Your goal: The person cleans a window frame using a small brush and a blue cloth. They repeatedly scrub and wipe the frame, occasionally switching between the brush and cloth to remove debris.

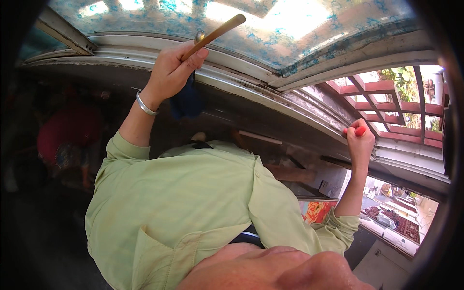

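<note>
My left hand [175, 70], with a metal bangle at the wrist, grips a pale wooden handle [221, 32] that slants up to the right, in front of a patterned window pane [250, 43]. A round metal knob [199, 36] shows beside the handle. Dark blue cloth [186, 99] hangs below this hand; what holds it is hidden. At the right, my right hand [360, 139] is closed around a red handle [360, 131] beside the window track [322, 112]. Its working end is not clearly visible.
A red metal window grille [388, 107] stands beyond the window gap at the right. Another person [70, 134] in a dark red top bends in the shadow at the left. Wooden boards [293, 173] lie below the sill. A floral-patterned panel [319, 211] is near my right elbow.
</note>
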`<state>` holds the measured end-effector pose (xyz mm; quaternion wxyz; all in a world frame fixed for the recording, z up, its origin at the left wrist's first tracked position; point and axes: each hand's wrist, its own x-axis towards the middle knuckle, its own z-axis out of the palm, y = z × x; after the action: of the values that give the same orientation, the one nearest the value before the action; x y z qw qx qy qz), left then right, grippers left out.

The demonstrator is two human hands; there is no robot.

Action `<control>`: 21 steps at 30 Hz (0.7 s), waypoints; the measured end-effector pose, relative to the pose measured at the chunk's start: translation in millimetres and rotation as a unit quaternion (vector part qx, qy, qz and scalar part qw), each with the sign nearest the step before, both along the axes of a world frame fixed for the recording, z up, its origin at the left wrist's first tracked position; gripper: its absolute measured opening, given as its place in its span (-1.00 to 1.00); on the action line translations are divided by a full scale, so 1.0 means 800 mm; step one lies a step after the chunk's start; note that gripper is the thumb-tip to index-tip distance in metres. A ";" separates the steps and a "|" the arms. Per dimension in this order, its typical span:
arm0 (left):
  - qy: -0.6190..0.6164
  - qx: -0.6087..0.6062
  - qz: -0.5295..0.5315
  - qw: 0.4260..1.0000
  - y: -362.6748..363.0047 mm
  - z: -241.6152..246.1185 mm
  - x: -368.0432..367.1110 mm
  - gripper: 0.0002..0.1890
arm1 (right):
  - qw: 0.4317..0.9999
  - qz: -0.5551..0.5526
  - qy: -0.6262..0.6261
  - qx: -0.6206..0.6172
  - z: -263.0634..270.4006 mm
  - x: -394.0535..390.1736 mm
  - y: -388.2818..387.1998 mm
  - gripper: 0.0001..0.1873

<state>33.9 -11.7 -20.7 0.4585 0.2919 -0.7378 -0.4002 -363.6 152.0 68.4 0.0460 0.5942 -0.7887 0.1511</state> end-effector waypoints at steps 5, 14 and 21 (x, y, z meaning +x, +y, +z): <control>-0.004 -0.019 0.002 1.000 0.001 0.001 -0.001 -0.61 | 0.963 -0.057 -0.261 -0.047 0.021 0.018 0.008 -0.93; -0.004 0.000 0.014 1.000 0.002 0.004 -0.006 -0.62 | 0.915 0.325 -0.228 -0.074 -0.002 0.217 -0.081 -0.95; -0.017 0.015 0.005 1.000 0.001 0.008 -0.007 -0.61 | 0.948 0.052 -0.314 0.007 -0.010 0.067 -0.022 -0.94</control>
<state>28.7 -10.9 -14.4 0.4436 0.3090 -0.7382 -0.4036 -310.3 134.6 60.6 -0.2156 0.5576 -0.7320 0.3269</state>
